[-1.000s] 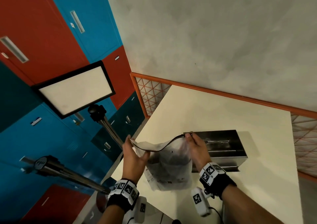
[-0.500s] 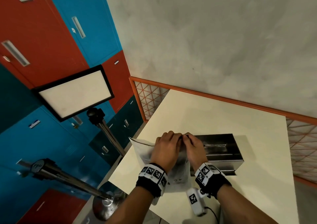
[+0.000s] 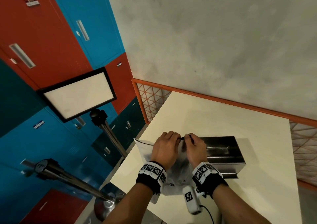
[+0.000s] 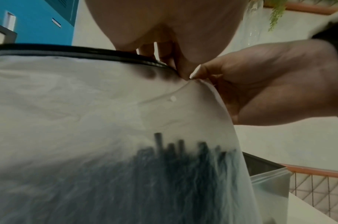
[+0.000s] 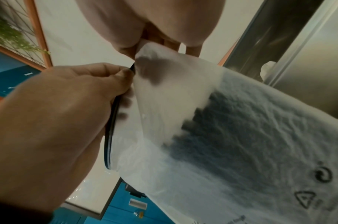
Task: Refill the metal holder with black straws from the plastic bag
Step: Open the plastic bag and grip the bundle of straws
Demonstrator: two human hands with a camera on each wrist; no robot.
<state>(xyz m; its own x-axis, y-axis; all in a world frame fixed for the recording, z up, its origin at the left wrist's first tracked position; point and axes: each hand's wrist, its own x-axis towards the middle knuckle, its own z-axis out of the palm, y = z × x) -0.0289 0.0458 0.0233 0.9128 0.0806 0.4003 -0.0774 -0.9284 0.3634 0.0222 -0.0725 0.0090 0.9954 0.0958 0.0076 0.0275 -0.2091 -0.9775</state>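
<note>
A frosted plastic bag with a black zip strip stands on the cream table, just left of the open metal holder. My left hand and right hand meet at the bag's top right corner, and each pinches the strip. Through the plastic bag the left wrist view shows black straws as a dark bundle. In the right wrist view the straws lie low in the bag, with the holder close behind.
The table's left edge drops off right beside the bag. Beyond it stand a light panel on a pole, a metal stanchion and red and blue lockers. An orange mesh fence borders the far and right sides.
My left hand let go of the bag's left corner and moved right along the strip to meet my right hand. The bag's top went from stretched wide to bunched between both hands.
</note>
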